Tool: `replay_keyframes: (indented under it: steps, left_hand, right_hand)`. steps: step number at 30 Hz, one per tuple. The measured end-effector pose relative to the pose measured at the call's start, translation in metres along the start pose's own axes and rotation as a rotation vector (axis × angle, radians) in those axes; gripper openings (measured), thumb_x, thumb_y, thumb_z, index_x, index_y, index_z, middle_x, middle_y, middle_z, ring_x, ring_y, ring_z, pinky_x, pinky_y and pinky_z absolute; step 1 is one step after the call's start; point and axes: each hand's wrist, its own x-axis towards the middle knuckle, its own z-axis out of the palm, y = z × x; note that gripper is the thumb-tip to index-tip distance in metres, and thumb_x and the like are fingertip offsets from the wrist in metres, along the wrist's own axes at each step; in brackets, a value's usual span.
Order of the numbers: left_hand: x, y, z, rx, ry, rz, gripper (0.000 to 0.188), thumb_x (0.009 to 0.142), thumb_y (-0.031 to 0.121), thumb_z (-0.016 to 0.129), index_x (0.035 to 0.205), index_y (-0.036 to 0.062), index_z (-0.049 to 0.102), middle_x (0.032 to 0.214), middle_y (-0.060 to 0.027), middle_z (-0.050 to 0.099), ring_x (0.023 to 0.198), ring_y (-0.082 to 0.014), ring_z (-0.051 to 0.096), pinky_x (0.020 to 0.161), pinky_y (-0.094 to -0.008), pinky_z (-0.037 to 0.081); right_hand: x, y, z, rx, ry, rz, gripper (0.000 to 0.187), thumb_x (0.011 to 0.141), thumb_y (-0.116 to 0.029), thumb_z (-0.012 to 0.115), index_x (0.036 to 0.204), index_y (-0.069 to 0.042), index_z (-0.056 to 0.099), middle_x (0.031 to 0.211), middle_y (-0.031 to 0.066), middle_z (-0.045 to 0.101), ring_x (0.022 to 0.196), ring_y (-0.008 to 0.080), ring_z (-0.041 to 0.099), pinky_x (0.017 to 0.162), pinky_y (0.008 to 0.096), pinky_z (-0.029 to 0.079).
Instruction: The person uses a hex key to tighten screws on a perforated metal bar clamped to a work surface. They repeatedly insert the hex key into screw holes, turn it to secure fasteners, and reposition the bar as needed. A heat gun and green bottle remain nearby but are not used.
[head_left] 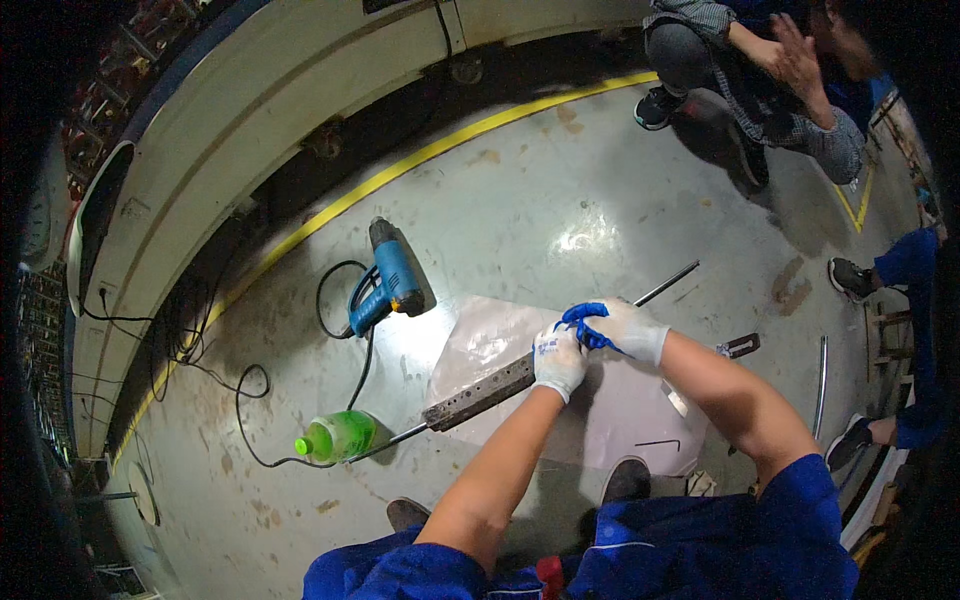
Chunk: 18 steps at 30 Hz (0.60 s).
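Observation:
A long dark metal bar with holes in it (480, 393) lies slantwise over a pale sheet (620, 425) on the floor in front of me. A thin metal rod (668, 283) sticks out beyond both ends of the bar. My left hand (558, 358), in a white glove, is closed around the bar's far right end. Right beside it, my right hand (615, 330) has its blue-coated fingers bent in against the left one. What those fingers pinch, if anything, is hidden. An L-shaped hex key (658, 442) rests on the sheet near my shoe.
A blue heat gun (393, 275) with a trailing black cord lies to the left. Near the rod's left end is a green bottle (338, 437). A slotted metal plate (740, 346) and another rod (821, 385) lie right. A person (760, 90) crouches at far right; another's leg (905, 280) shows.

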Motion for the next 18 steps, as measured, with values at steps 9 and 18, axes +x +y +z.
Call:
replay_keyframes:
  steps: [9,18]
  left_hand:
    - [0.014,-0.016,0.002,-0.046,-0.034,0.040,0.037,0.090,0.015,0.066,0.125,0.0219,0.070,0.107,-0.0190,0.072,0.102,-0.0405,0.066,0.092,-0.0512,0.053]
    - [-0.005,0.028,-0.096,-0.338,0.028,0.122,0.044,0.089,0.016,0.069,0.131,0.0023,0.065,0.120,-0.0212,0.070,0.114,-0.0374,0.066,0.102,-0.0440,0.051]
  right_hand:
    - [0.012,0.031,-0.021,-0.657,0.003,-0.268,0.033,0.094,-0.031,0.067,0.118,-0.010,0.071,0.119,0.0157,0.069,0.108,0.0357,0.067,0.094,0.0424,0.053]
    - [-0.011,0.051,0.014,-0.665,0.464,-0.526,0.021,0.090,-0.015,0.066,0.107,-0.002,0.068,0.115,0.0233,0.065,0.108,0.0448,0.062,0.093,0.0502,0.051]
